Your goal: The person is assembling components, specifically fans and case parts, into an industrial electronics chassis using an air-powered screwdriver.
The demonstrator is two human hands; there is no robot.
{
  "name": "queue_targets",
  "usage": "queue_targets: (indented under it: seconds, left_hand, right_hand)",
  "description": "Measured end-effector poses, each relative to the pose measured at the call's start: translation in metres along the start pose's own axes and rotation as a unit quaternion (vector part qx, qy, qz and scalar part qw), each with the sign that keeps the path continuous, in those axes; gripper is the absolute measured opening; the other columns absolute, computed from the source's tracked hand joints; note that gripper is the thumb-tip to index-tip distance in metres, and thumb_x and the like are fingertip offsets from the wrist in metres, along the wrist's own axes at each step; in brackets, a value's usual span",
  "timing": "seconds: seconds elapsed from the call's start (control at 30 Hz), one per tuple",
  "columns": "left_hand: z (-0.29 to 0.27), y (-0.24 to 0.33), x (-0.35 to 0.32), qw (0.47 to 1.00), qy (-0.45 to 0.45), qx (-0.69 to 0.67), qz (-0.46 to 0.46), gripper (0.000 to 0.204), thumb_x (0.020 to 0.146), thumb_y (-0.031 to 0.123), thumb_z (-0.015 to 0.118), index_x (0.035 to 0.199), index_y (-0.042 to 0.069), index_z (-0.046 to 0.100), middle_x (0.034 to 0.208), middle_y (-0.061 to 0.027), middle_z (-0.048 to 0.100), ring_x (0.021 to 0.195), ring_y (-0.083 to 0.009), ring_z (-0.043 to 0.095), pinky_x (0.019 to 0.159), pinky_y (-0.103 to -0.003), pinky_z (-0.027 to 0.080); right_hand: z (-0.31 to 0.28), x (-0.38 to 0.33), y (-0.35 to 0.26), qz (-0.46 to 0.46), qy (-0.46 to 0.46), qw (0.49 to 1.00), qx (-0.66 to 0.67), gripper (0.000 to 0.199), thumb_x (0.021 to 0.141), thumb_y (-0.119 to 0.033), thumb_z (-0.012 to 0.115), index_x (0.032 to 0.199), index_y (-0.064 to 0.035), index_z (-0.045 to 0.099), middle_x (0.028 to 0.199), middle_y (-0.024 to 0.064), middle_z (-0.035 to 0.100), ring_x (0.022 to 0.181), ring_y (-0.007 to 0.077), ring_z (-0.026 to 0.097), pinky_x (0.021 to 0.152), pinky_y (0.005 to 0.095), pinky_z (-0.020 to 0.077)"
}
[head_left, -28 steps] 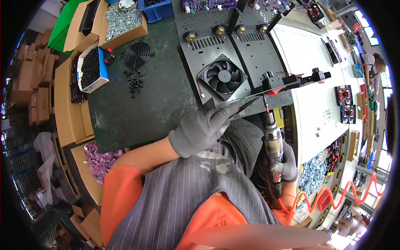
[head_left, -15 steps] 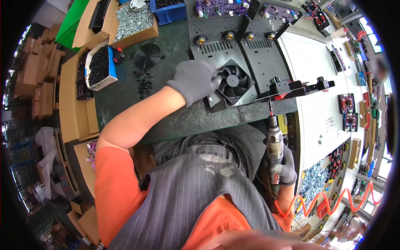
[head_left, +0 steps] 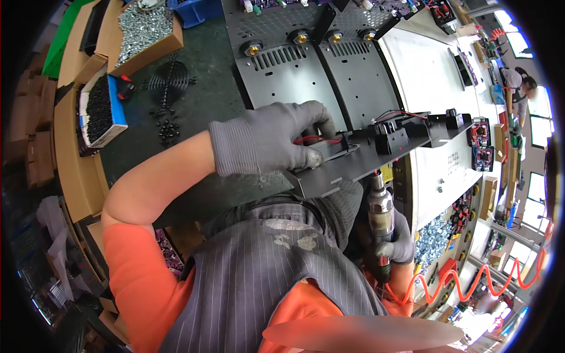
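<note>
My left hand [head_left: 268, 138], in a grey glove, curls its fingers round a small black cooling fan [head_left: 340, 151] with red wires, seen edge-on against the front panel [head_left: 323, 178] of a black metal chassis [head_left: 288, 76]. The thumb lies near the panel's edge, and most of the fan is hidden. My gloved right hand [head_left: 401, 238] is wrapped round a pneumatic screwdriver [head_left: 381, 212], held upright with its bit pointing up at the underside of the panel. Whether the bit touches a screw I cannot tell.
Left on the dark bench lie a round black fan guard [head_left: 170, 79] and loose black screws [head_left: 169, 130]. Beyond are a box of black screws [head_left: 103, 109] and a carton of silver screws [head_left: 144, 32]. An orange coiled air hose [head_left: 465, 288] hangs at right.
The fan has gone from lying face-up to edge-on against the front panel, which has tilted. My left hand has moved its grip onto the fan. The view has shifted.
</note>
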State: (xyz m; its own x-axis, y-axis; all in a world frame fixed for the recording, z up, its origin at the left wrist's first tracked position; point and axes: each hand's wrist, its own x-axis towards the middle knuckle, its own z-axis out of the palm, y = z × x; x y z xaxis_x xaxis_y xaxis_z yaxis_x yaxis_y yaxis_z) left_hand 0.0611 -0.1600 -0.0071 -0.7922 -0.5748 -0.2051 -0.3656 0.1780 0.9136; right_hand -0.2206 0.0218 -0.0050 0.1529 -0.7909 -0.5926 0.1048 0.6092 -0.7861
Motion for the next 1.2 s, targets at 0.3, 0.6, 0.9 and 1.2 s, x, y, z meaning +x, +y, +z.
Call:
queue_targets:
  seconds: [0.3, 0.6, 0.9, 1.2]
  left_hand:
    - [-0.003, -0.006, 0.015, 0.995, 0.014, -0.103, 0.010, 0.049, 0.080, 0.020, 0.061, 0.127, 0.008, 0.049, 0.078, -0.0110, 0.060, 0.072, -0.0194, 0.060, 0.069, -0.034, 0.049]
    - [-0.006, 0.000, 0.023, 0.997, -0.022, -0.034, 0.063, 0.046, 0.080, 0.020, 0.060, 0.123, 0.005, 0.052, 0.086, -0.0142, 0.063, 0.077, -0.0227, 0.062, 0.072, -0.035, 0.049]
    - [-0.008, 0.000, 0.029, 0.994, -0.055, 0.030, 0.086, 0.046, 0.080, 0.018, 0.060, 0.124, 0.008, 0.052, 0.101, -0.0179, 0.063, 0.093, -0.0317, 0.062, 0.083, -0.039, 0.048]
    - [0.002, -0.008, 0.013, 0.997, -0.025, -0.043, 0.058, 0.049, 0.080, 0.022, 0.063, 0.125, 0.007, 0.051, 0.104, -0.0126, 0.062, 0.094, -0.0217, 0.061, 0.083, -0.033, 0.048]
  right_hand:
    - [0.006, -0.012, -0.007, 0.041, 0.049, 0.998, -0.029, 0.094, 0.042, -0.033, 0.090, 0.116, 0.0057, 0.047, 0.085, 0.0014, 0.057, 0.069, 0.0090, 0.052, 0.064, 0.0223, 0.0414]
    - [0.007, -0.016, -0.009, 0.055, 0.052, 0.997, -0.004, 0.093, 0.043, -0.034, 0.089, 0.115, 0.0055, 0.047, 0.083, 0.0027, 0.057, 0.070, 0.0103, 0.054, 0.064, 0.0230, 0.0428]
    - [0.000, -0.014, -0.002, 0.035, 0.049, 0.997, -0.057, 0.089, 0.047, -0.037, 0.087, 0.115, 0.0040, 0.046, 0.085, 0.0028, 0.057, 0.069, 0.0105, 0.053, 0.063, 0.0226, 0.0417]
    - [0.010, -0.006, -0.002, -0.002, 0.015, 1.000, -0.020, 0.091, 0.045, -0.032, 0.089, 0.117, 0.0040, 0.045, 0.082, 0.0018, 0.056, 0.067, 0.0092, 0.052, 0.060, 0.0225, 0.0416]
